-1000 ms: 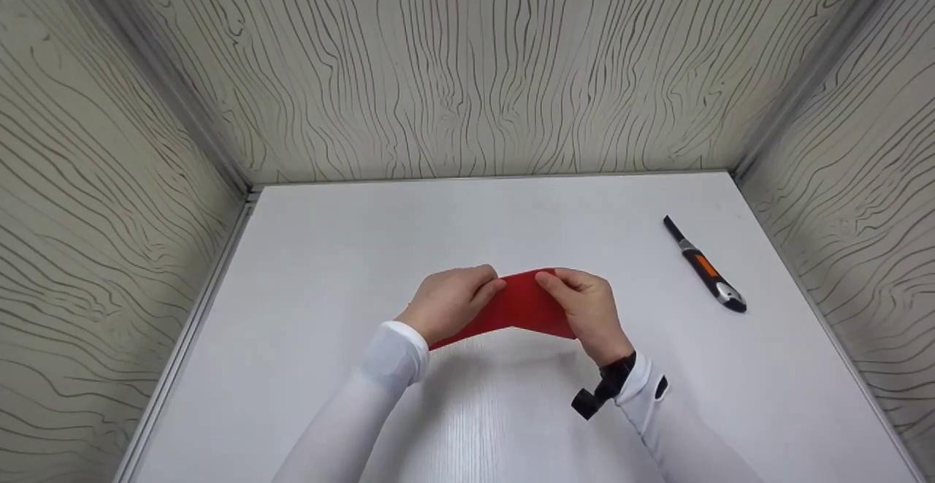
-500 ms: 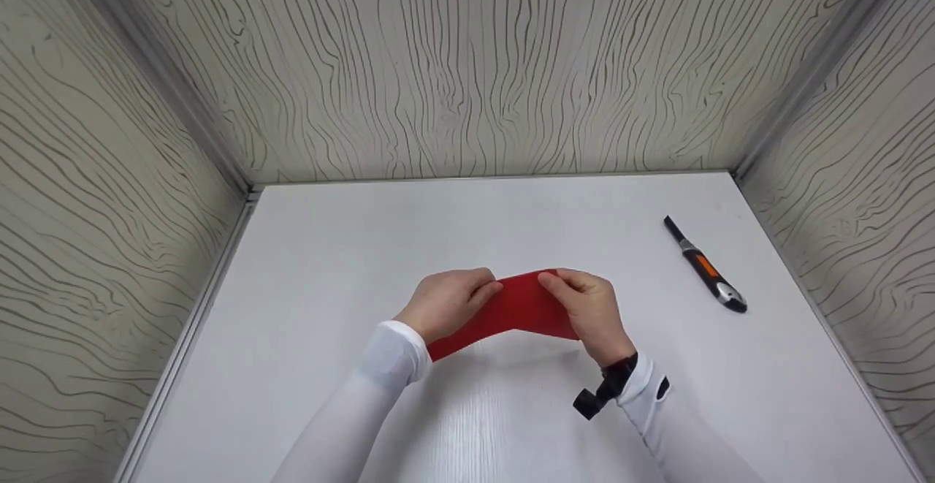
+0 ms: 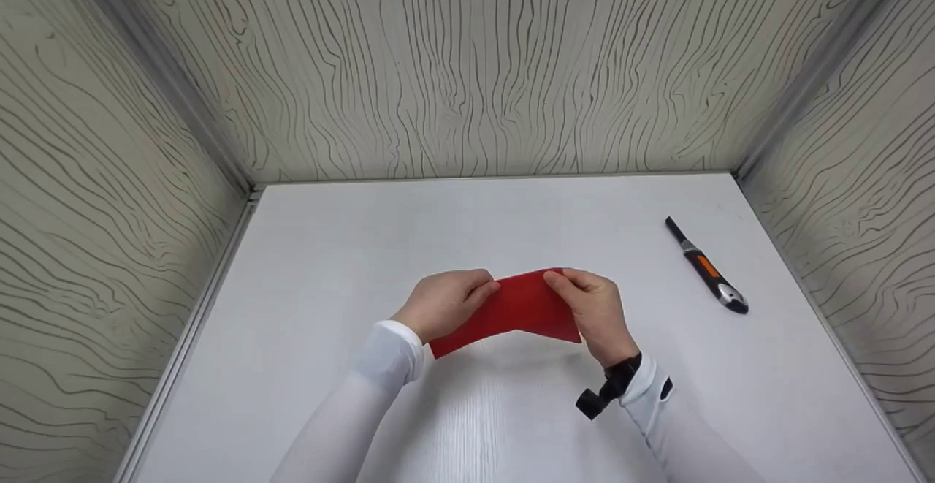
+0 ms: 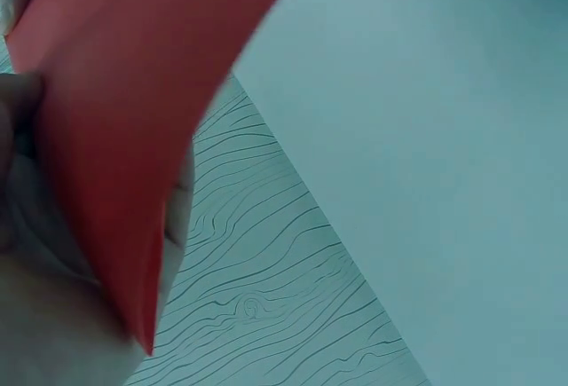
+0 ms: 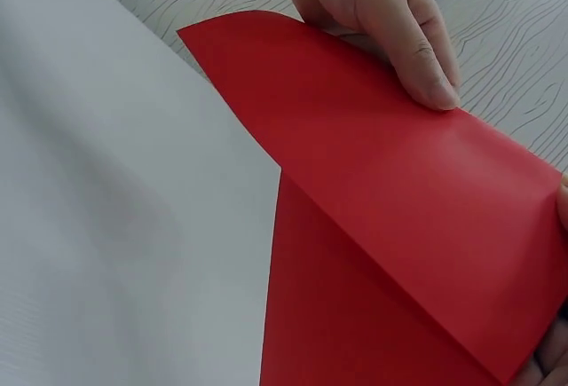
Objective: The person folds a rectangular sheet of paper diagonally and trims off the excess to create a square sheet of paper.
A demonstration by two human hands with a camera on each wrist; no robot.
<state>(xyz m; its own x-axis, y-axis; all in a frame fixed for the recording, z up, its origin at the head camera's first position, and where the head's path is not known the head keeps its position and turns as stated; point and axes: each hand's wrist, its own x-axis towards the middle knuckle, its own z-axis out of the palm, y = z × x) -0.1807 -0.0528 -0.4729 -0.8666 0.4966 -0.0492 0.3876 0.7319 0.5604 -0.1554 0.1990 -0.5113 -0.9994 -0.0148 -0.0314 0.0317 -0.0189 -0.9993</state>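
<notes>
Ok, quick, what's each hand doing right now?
Left hand: holding the red sheet, thumb on its upper edge.
Right hand: holding the same sheet, pinching it near its upper corner.

Pale glare is streaking the bench [image 3: 471,424] at lower centre of the head view, soft shadow darkening its left.

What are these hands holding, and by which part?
A red sheet: the left hand grips its far edge, the right hand pinches its right end near the far corner.
</notes>
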